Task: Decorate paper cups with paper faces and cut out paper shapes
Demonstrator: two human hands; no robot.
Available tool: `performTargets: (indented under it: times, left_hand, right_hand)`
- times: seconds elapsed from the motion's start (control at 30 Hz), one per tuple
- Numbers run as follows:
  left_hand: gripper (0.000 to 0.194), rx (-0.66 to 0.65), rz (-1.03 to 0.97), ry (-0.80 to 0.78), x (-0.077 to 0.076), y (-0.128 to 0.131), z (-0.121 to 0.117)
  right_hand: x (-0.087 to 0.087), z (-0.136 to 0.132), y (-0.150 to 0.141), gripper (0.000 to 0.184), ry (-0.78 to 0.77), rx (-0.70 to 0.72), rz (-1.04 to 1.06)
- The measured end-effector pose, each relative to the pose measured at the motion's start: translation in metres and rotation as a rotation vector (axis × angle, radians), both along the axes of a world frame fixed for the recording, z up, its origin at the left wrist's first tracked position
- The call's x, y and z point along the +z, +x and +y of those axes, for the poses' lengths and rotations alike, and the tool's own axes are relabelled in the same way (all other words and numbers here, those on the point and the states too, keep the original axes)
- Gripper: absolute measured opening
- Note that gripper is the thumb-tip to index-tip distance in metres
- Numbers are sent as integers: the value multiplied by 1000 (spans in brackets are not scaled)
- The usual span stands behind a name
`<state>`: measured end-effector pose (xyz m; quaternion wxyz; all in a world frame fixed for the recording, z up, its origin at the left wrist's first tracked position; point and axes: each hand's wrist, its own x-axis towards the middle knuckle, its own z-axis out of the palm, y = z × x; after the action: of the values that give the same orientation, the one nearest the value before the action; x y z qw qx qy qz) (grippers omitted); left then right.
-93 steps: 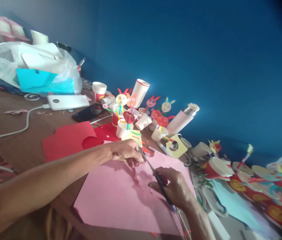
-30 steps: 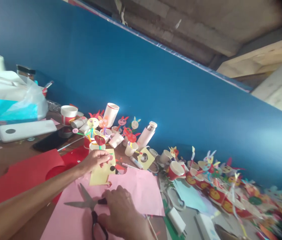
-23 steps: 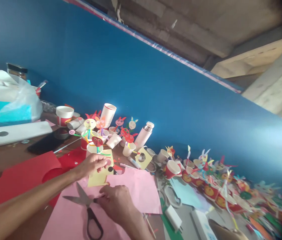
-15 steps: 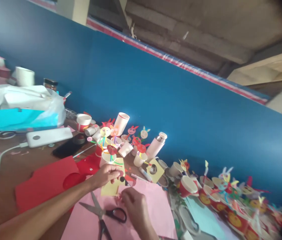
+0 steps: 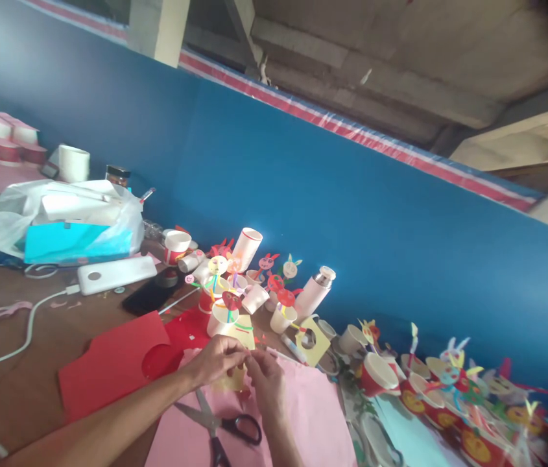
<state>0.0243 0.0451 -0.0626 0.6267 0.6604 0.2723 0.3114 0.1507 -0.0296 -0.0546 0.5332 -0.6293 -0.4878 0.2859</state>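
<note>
My left hand (image 5: 221, 360) and my right hand (image 5: 268, 383) meet at the fingertips over the pink paper (image 5: 310, 402). Both are closed in a pinch. Whatever lies between the fingers is too small and hidden to name. Under the hands is a piece of yellow paper (image 5: 247, 332), partly covered. Scissors (image 5: 213, 421) with black handles lie on the pink paper just below my hands, blades apart. Behind the left hand stands a white paper cup (image 5: 222, 320) with a red paper face on a stick.
Red paper (image 5: 108, 363) with a round cut-out lies left, near a dark phone (image 5: 150, 295) and a white power bank (image 5: 118, 275). A pink bottle (image 5: 313, 293) stands behind. Several decorated cups (image 5: 449, 408) crowd the right, by a blue wall (image 5: 274, 175).
My hands were apart and have come together at the fingertips. My right hand has moved up toward the left one. The whole view has shifted slightly, so things sit further right and lower.
</note>
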Motion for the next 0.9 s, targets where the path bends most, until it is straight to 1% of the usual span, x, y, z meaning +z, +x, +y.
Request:
performTargets:
  times: [0.1,0.23,0.33,0.4,0.53,0.6,0.7,0.73,0.77,0.8,0.9]
  left_hand:
    - [35,-6,15,25,-1,1,-2]
    - [35,-15,59,37,-4,1,-2]
    - [37,1,116,55,-7,1,0]
    - [37,6,137,70,-10,2,1]
    - [34,-4,128,64,-12,4,0]
    - [34,-12,133,72,-11,4,-2]
    - [34,-24,142,122,-4,1,-1]
    - [33,1,133,145,-1,-1,1]
    - [32,55,117,172,2,-4,4]
    - [30,151,95,203,6,-8,9]
    - [22,589,26,371,14,-22,23]
  right_hand:
    - [-8,0,1,27,7,-31,5]
    - [-22,0,8,29,43,-101,-74]
    - [-30,-1,11,30,77,-116,-57]
    - [-31,-2,11,28,90,-108,-33]
    - [-28,-4,9,25,73,-86,1]
    - [-28,-4,8,25,68,-81,12]
    - [-30,-5,9,27,58,-95,20]
    - [-31,-5,10,29,50,-103,23]
    - [-31,-6,11,31,43,-111,23]
    - [-32,-6,12,33,39,-116,19]
    - [-32,-6,13,33,58,-148,6]
